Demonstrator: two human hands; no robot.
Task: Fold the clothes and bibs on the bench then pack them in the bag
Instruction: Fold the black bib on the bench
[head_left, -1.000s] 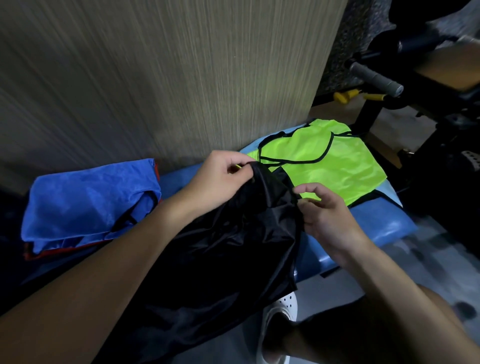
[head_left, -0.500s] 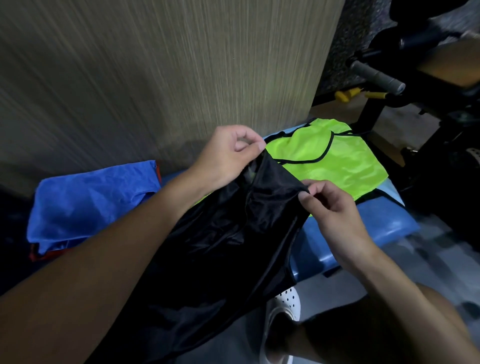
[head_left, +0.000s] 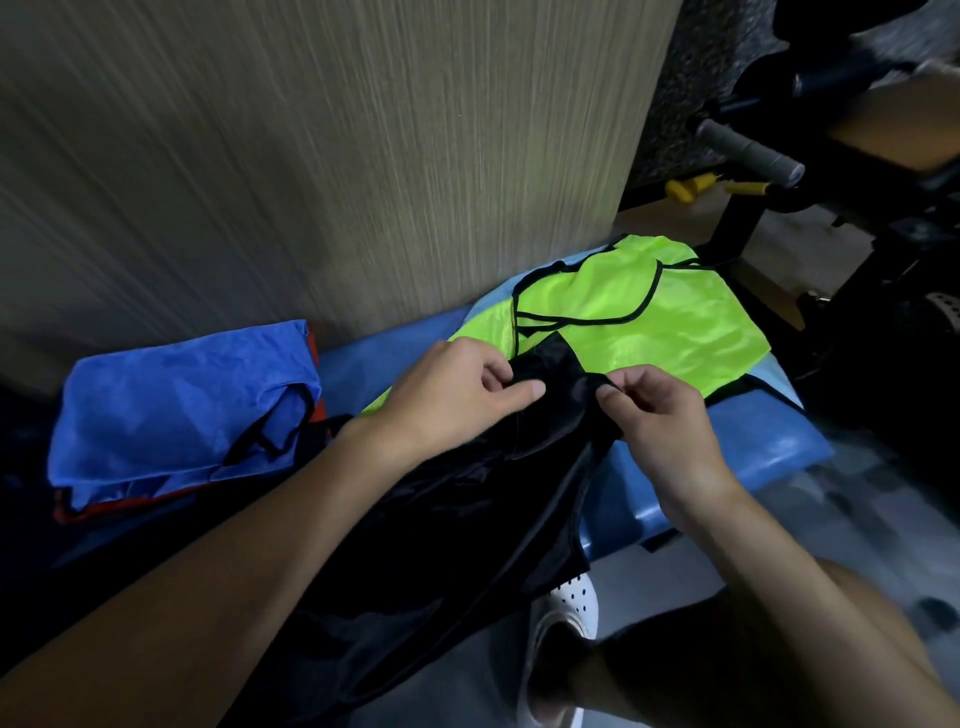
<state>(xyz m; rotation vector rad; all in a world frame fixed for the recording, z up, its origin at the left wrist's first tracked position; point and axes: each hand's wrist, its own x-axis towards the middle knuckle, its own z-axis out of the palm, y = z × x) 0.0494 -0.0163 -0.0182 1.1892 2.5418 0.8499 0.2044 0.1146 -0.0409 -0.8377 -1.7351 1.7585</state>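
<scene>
We have both hands at the top edge of a thin, slightly glossy black fabric piece (head_left: 467, 519); the left hand (head_left: 447, 395) pinches the hem between thumb and fingers, and the right hand (head_left: 660, 415) pinches it just beside, thumb against forefinger, with only a short stretch of cloth between them; the rest hangs over the front of the blue padded surface (head_left: 753, 447) down towards our white perforated shoe (head_left: 569, 603); we cannot tell whether it is the bag or a garment. Beyond the hands a neon yellow-green mesh bib (head_left: 649, 332) with black trim lies flat on the surface, its near corner under the black cloth; well to the left a blue mesh bib (head_left: 171, 405) lies roughly folded on something red (head_left: 104, 512). We judge the step to be finding and squaring this top edge; to do it well we should hold the hem itself and not a bunch of layers; we should slide the hands apart along it until it runs taut and straight; the cloth looks slippery, so the pinches must be firm; we should lift it clear before shifting it, or it may drag the yellow-green bib out of shape; the bare stretch between the two bibs looks the best place to lay it.
</scene>
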